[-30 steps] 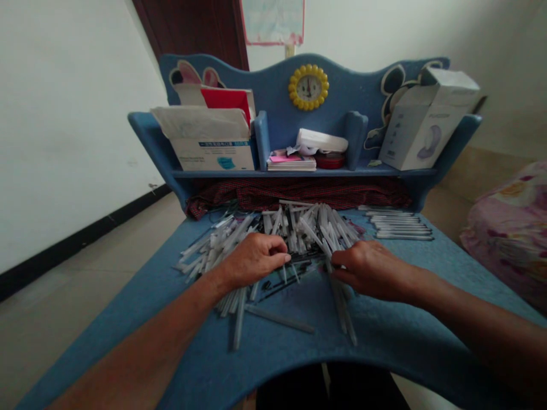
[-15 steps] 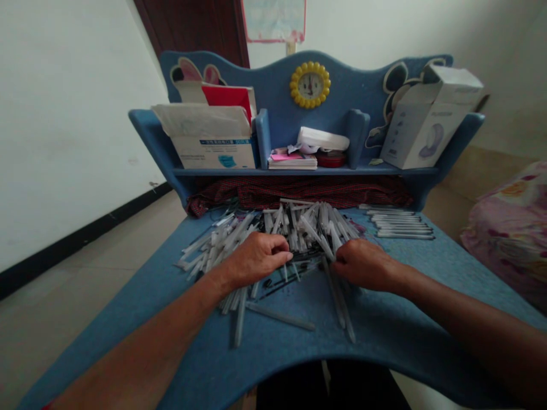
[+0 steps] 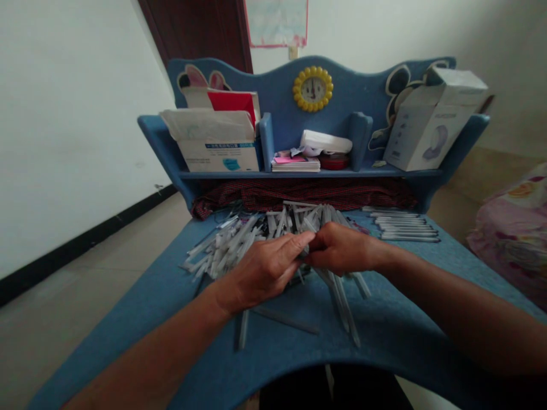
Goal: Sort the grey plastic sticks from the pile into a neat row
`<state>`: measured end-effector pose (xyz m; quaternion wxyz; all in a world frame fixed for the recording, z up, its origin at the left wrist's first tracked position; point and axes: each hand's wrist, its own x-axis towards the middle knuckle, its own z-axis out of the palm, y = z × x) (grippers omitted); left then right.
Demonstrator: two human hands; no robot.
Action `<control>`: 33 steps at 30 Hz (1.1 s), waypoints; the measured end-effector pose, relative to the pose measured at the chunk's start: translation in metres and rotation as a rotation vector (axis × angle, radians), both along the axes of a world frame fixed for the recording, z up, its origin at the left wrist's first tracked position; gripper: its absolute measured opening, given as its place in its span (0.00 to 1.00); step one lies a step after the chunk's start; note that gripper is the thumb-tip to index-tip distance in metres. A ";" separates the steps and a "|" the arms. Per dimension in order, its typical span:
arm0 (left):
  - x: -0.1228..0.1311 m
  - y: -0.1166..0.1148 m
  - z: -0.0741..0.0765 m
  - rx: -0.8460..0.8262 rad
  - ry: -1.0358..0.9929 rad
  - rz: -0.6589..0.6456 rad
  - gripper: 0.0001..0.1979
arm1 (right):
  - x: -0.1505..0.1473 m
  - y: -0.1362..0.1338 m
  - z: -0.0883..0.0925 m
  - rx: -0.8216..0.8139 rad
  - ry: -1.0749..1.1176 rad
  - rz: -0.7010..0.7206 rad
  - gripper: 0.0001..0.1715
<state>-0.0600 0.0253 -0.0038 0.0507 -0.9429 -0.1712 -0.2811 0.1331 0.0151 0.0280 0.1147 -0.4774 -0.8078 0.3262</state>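
The left hand [image 3: 265, 270] and the right hand [image 3: 339, 250] meet tip to tip just over the big pile of white pens [image 3: 239, 239] on the blue desk [image 3: 384, 336], both pinched shut on something thin that the fingers hide. It looks like they are working on one pen from the pile. The next move needs a small, careful pull, so the loose pens underneath do not roll

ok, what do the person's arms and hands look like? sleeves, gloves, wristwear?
Both bare. Left hand and right hand: no gloves, no rings visible on the fingers, no watch or band at either wrist. Forearms uncovered down to the picture's edge; no sleeve in view.
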 end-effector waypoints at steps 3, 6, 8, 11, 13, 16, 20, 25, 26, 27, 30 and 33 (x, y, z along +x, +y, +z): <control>-0.007 0.009 0.002 0.015 0.028 0.069 0.14 | -0.002 0.010 -0.002 -0.091 0.129 -0.001 0.19; -0.018 0.018 0.008 0.020 0.062 0.172 0.10 | -0.002 0.020 -0.012 -0.011 0.198 -0.056 0.24; -0.025 0.025 0.011 0.037 0.049 0.267 0.10 | -0.001 0.024 -0.020 0.179 0.146 -0.111 0.21; -0.033 0.035 0.012 0.023 0.007 0.383 0.09 | -0.001 0.023 -0.030 0.516 -0.113 0.013 0.12; -0.035 0.039 0.011 -0.007 -0.027 0.410 0.08 | -0.002 0.017 -0.034 0.642 -0.319 0.206 0.12; -0.034 0.039 0.010 -0.051 -0.082 0.424 0.07 | -0.008 0.007 -0.038 0.752 -0.508 0.420 0.13; -0.029 0.035 0.011 -0.099 -0.101 0.428 0.07 | -0.015 0.001 -0.040 0.820 -0.580 0.503 0.10; -0.027 0.034 0.010 -0.140 -0.086 0.428 0.07 | -0.020 -0.001 -0.037 0.826 -0.591 0.537 0.09; -0.027 0.035 0.009 -0.146 -0.085 0.427 0.07 | -0.021 -0.001 -0.036 0.825 -0.593 0.542 0.10; -0.027 0.035 0.009 -0.148 -0.086 0.425 0.07 | -0.022 -0.002 -0.036 0.822 -0.593 0.548 0.10; -0.026 0.036 0.008 -0.145 -0.090 0.416 0.07 | -0.025 -0.004 -0.037 0.817 -0.593 0.554 0.10; -0.026 0.036 0.008 -0.137 -0.090 0.413 0.07 | -0.027 -0.004 -0.040 0.820 -0.609 0.545 0.10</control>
